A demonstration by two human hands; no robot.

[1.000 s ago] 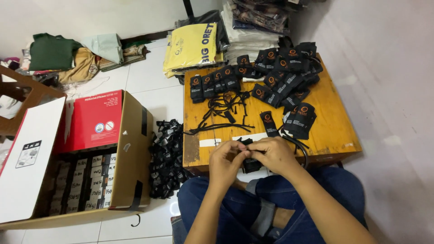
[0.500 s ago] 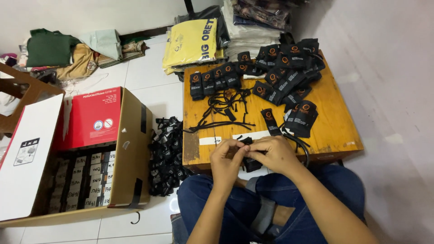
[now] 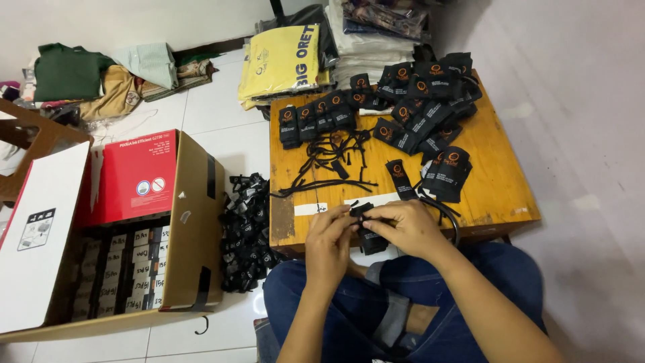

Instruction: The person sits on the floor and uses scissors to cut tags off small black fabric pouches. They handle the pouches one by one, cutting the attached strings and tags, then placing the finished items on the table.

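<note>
White floor tiles surround your low wooden table (image 3: 497,195), and you sit at its near edge. Your left hand (image 3: 330,240) and right hand (image 3: 403,227) meet just over that edge, fingers of both curled and pinched on one small black tag (image 3: 363,222) held between them. Judging by the table, much is done: finished black hang tags (image 3: 410,114) lie in rows and heaps across the far half, with another bunch (image 3: 445,175) near your right hand. Loose black cords (image 3: 329,165) in the middle remain unused. More black pieces lie piled on the floor (image 3: 245,232). Beside you, the open cardboard box (image 3: 191,222) holds upright rows of small labelled packs (image 3: 124,269).
</note>
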